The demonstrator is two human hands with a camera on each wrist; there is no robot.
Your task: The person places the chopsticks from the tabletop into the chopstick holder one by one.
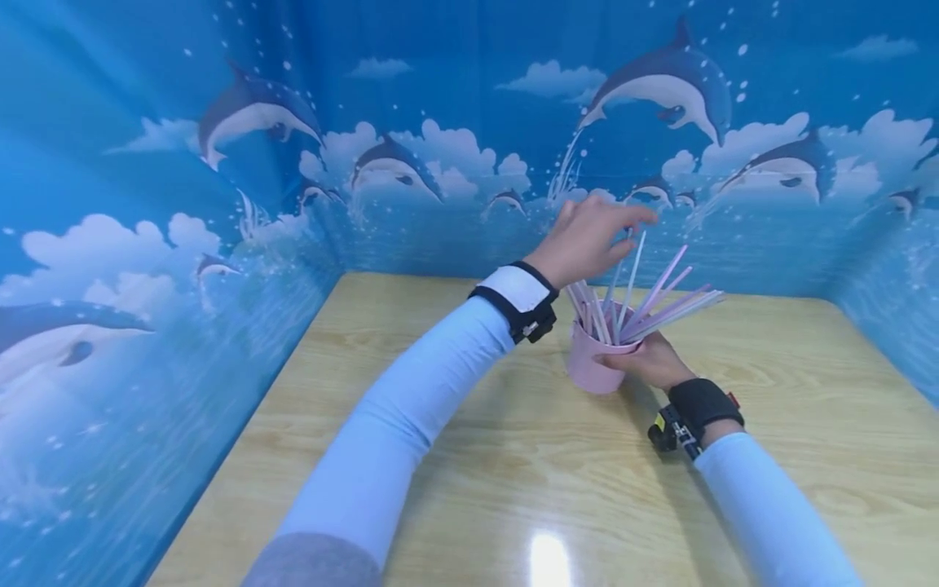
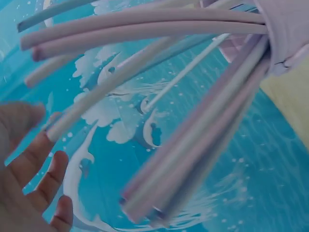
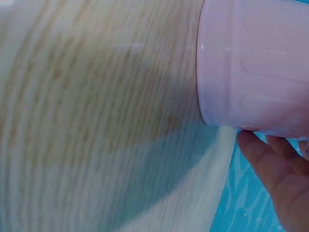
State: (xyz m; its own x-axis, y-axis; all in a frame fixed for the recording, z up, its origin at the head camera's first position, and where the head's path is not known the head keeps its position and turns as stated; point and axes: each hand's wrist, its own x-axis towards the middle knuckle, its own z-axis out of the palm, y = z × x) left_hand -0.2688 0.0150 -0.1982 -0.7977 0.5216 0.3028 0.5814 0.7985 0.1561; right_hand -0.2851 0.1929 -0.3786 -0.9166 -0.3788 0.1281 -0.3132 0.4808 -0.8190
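A pink cup (image 1: 591, 363) stands on the table, filled with several pastel drinking straws (image 1: 663, 292) in pink, white, lilac and bluish tones. The straws fan outward above its rim. My right hand (image 1: 655, 361) grips the cup from the right, thumb across its near side. In the right wrist view, the fingers (image 3: 263, 157) touch the cup's wall (image 3: 270, 67). My left hand (image 1: 587, 239) is raised over the straw tops, thumb and fingers spread apart. In the left wrist view, a pale straw's tip (image 2: 58, 130) reaches the left fingers (image 2: 31, 162), which are not closed round it.
The cup is on a light wood-grain table (image 1: 543, 456), toward its far edge. A blue curtain (image 1: 455, 220) printed with dolphins and clouds rises behind the table and along both sides. A bright reflection lies on the near tabletop.
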